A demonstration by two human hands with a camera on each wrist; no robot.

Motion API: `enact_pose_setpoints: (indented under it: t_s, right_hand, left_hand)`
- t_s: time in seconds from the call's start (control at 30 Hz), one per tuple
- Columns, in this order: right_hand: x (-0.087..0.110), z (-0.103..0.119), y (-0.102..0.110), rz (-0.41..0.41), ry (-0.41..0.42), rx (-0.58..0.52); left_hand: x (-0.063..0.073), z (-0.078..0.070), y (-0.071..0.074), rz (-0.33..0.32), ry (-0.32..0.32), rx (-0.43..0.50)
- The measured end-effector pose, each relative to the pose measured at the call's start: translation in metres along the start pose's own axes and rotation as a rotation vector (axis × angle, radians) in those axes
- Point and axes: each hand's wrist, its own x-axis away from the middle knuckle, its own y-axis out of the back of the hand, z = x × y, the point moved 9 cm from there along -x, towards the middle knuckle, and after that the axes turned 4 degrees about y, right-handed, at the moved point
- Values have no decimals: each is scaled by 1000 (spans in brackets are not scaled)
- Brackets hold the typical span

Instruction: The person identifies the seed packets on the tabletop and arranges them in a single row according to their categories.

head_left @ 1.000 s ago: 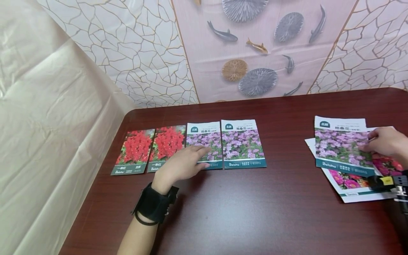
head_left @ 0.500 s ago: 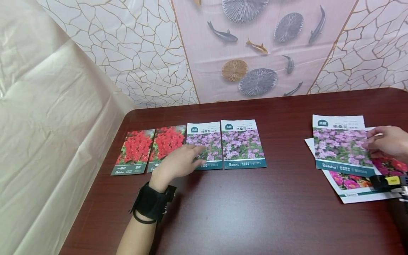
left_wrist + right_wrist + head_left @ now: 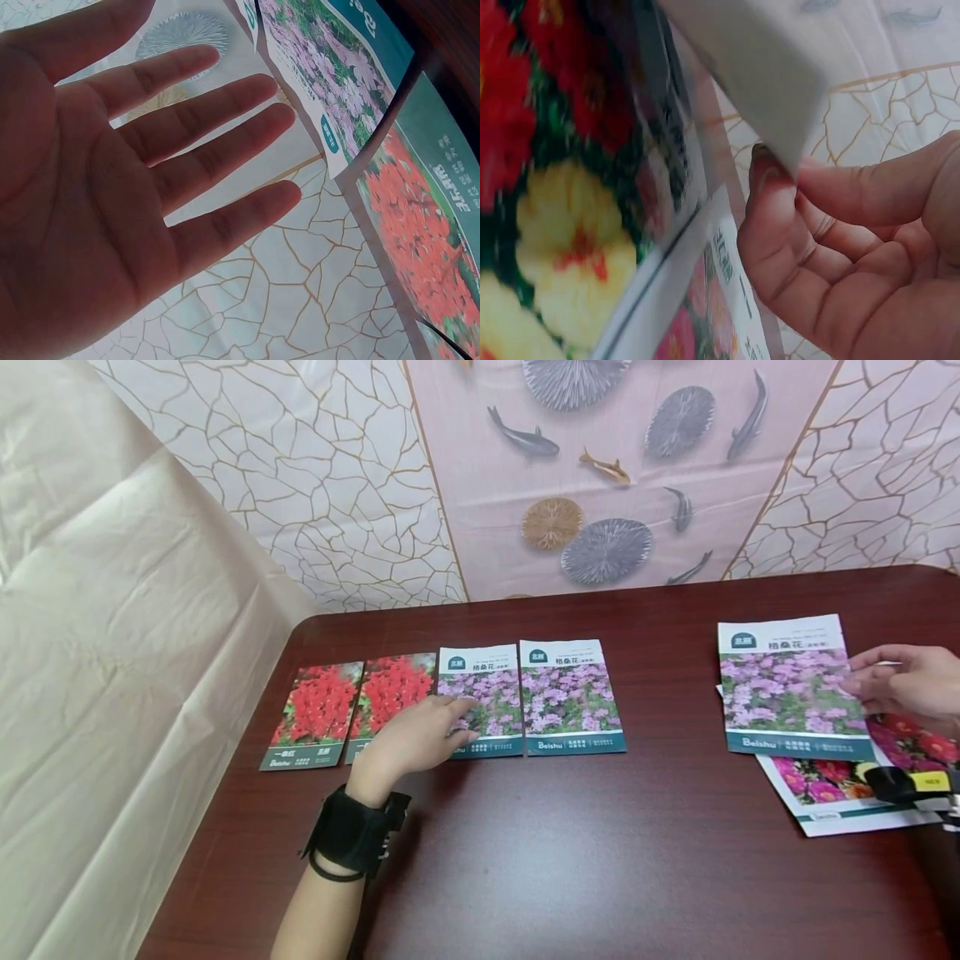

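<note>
My right hand (image 3: pixel 911 681) pinches the right edge of a seed packet with purple flowers (image 3: pixel 787 693) between thumb and curled forefinger. In the right wrist view the pale back of that packet (image 3: pixel 761 75) rises from the fingertips. Beneath it lie overlapping packets with red and pink flowers (image 3: pixel 821 781), partly covered. Over the row on the left, my left hand (image 3: pixel 408 739) overlaps a red-flower packet (image 3: pixel 396 689) and a purple-flower packet (image 3: pixel 487 693). Its fingers are spread and nearly straight in the left wrist view, with nothing in the palm (image 3: pixel 112 180).
Another red-flower packet (image 3: pixel 315 714) ends the row at the left, and another purple-flower packet (image 3: pixel 573 702) ends it at the right. All lie on a dark red-brown table (image 3: pixel 570 860). Patterned cloth (image 3: pixel 360 477) hangs behind, and a pale sheet (image 3: pixel 135 652) borders the left side.
My right hand has raised the purple-flower packet and shifted it left and away, baring more of the packets below. My left hand has drawn back slightly to the left.
</note>
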Motion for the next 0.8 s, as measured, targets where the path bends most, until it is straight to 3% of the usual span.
enact_pose_setpoints:
  t_s: [0.17, 0.33, 0.47, 0.63, 0.8]
  right_hand:
    - [2, 15, -10, 38, 29, -31]
    - [0, 24, -24, 67, 65, -81]
    - [0, 32, -35, 93, 73, -104]
    - [2, 44, -48, 132, 102, -87]
    - [4, 51, -58, 184, 100, -173]
  left_hand:
    - [-1, -5, -1, -6, -29, -27]
    - [1, -19, -4, 11, -94, -35]
    - [5, -36, -8, 22, -174, -37]
    - [12, -61, -16, 22, -287, -114]
    - [21, -87, -24, 5, -416, -188]
